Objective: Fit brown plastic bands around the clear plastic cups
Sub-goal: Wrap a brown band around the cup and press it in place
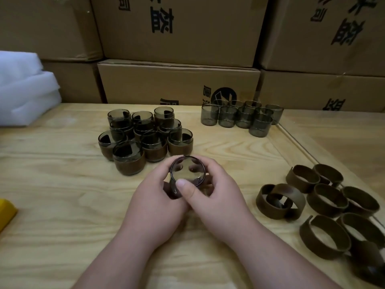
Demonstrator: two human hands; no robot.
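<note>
A clear smoky plastic cup [188, 167] sits between both hands at the table's middle, its mouth tilted toward me. My left hand [155, 200] curls round its left side, and my right hand [214, 195] wraps its right side with the thumb pressed on the near rim. A brown band seems to be around the cup's lower part, mostly hidden by fingers. Several banded cups [143, 138] stand clustered behind. Several bare cups [241, 116] stand at the back right. Loose brown bands [325, 205] lie at the right.
Stacked cardboard boxes [179, 82] wall off the back of the wooden table [62, 184]. White foam sheets [23, 90] lie at the back left. A yellow object [6, 213] pokes in at the left edge. A seam between table boards [298, 140] runs along the right.
</note>
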